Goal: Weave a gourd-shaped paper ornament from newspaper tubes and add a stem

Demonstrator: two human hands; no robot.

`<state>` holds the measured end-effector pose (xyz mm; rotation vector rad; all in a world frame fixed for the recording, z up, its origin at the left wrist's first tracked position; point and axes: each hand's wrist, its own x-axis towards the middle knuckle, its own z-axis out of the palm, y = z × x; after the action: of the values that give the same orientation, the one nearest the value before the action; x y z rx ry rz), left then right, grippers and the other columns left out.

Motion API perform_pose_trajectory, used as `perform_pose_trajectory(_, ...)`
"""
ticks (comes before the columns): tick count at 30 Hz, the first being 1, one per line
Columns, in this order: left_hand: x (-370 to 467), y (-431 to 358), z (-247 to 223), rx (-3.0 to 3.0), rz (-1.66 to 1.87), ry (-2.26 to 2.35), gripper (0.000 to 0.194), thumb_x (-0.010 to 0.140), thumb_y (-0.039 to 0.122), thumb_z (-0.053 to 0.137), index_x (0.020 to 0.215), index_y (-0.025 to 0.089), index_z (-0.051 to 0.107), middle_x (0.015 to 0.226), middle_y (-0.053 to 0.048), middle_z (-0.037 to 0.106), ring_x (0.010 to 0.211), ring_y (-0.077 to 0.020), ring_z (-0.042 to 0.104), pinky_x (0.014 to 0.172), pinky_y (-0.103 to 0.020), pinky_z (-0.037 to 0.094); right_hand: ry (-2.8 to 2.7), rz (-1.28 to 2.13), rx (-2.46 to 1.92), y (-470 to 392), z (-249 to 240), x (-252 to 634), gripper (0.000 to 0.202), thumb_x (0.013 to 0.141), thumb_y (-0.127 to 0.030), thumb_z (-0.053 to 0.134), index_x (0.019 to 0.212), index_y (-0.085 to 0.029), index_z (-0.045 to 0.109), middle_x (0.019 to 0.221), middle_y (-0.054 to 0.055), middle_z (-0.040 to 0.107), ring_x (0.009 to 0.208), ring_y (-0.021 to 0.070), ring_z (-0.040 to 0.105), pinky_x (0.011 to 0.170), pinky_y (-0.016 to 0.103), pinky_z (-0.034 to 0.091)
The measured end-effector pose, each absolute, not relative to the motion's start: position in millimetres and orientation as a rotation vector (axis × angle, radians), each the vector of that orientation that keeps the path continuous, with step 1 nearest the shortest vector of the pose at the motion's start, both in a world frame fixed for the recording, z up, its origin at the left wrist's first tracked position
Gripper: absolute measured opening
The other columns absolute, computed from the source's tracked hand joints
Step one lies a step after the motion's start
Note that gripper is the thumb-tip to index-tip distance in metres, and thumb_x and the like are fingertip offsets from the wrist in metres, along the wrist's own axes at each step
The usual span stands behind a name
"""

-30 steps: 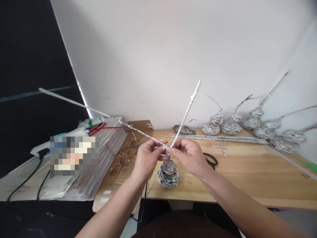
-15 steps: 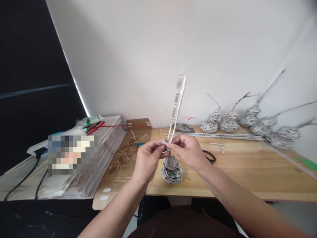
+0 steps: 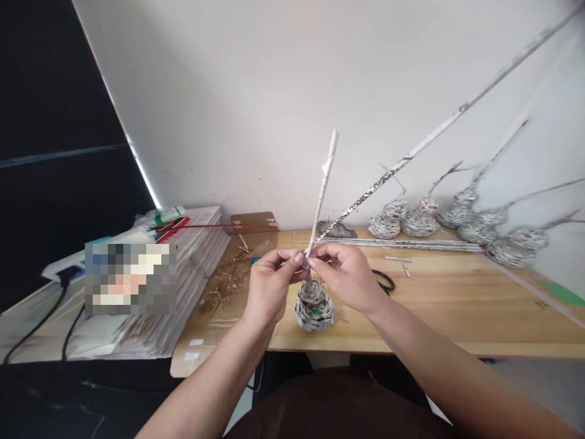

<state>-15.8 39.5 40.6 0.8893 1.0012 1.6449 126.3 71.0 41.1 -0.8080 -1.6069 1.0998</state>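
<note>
A small gourd-shaped woven paper piece [image 3: 314, 306] hangs or stands just below my hands, above the wooden table's front part. Both hands pinch its narrow top, where paper strips meet. My left hand [image 3: 270, 281] closes thumb and fingers on the strips from the left. From the right, my right hand [image 3: 346, 274] pinches them, its fingertips close to the left ones. A short paper tube [image 3: 325, 180] rises nearly upright from the pinch. One long paper tube [image 3: 384, 178] slants up to the upper right. The fingers hide the exact crossing of the strips.
Several finished-looking woven gourds [image 3: 421, 217] stand along the wall at right. Long paper rods [image 3: 411, 245] lie before them, with short offcuts and black scissor handles [image 3: 384, 281] nearer. At left are a tall paper stack [image 3: 196, 268] and cardboard [image 3: 214, 317] with scraps.
The long paper tube, earlier nearly upright beside the short one, now slants to the upper right. Both hands remain pinched at the top of the woven piece.
</note>
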Motion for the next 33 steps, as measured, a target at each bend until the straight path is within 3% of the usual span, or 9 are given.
perform_pose_trajectory(9, -18.5, 38.5, 38.1, 1.079, 1.668, 1.062, 0.025, 0.068, 0.031, 0.087, 0.078, 0.014, 0.073, 0.079, -0.002, 0.073, 0.07, -0.0126, 0.068, 0.065, -0.026, 0.063, -1.687, 0.609, -0.834, 62.2, 47.6, 120.2, 0.012, 0.086, -0.028, 0.068, 0.079, -0.02, 0.064, 0.074, 0.001, 0.07, 0.067, 0.0138, 0.065, 0.063, 0.026, 0.05)
perform_pose_trajectory(14, -21.2, 38.3, 36.1, 1.067, 1.663, 1.038, 0.024, 0.067, 0.029, 0.088, 0.076, 0.014, 0.072, 0.074, 0.001, 0.069, 0.064, -0.0087, 0.064, 0.061, -0.021, 0.061, -1.549, 1.021, -0.65, 73.0, 42.5, 118.9, 0.013, 0.082, -0.028, 0.075, 0.082, -0.02, 0.065, 0.075, -0.001, 0.069, 0.067, 0.012, 0.064, 0.06, 0.024, 0.051)
perform_pose_trajectory(19, -23.0, 38.3, 36.9, 1.029, 1.585, 1.035, 0.024, 0.068, 0.029, 0.087, 0.077, 0.014, 0.071, 0.076, 0.0, 0.069, 0.067, -0.0112, 0.068, 0.061, -0.022, 0.061, -1.435, 1.372, -0.578, 82.3, 40.3, 122.0, 0.02, 0.076, -0.034, 0.08, 0.083, -0.018, 0.071, 0.077, 0.0, 0.069, 0.063, 0.0099, 0.059, 0.053, 0.022, 0.049)
perform_pose_trajectory(33, -20.5, 35.7, 37.0, 1.134, 1.566, 0.993, 0.023, 0.075, 0.029, 0.083, 0.08, 0.015, 0.065, 0.076, 0.001, 0.067, 0.068, -0.0103, 0.068, 0.064, -0.022, 0.062, -1.292, 1.465, -0.623, 78.3, 33.4, 119.5, 0.029, 0.07, -0.042, 0.085, 0.075, -0.018, 0.07, 0.066, -0.002, 0.064, 0.054, 0.0075, 0.048, 0.048, 0.022, 0.036)
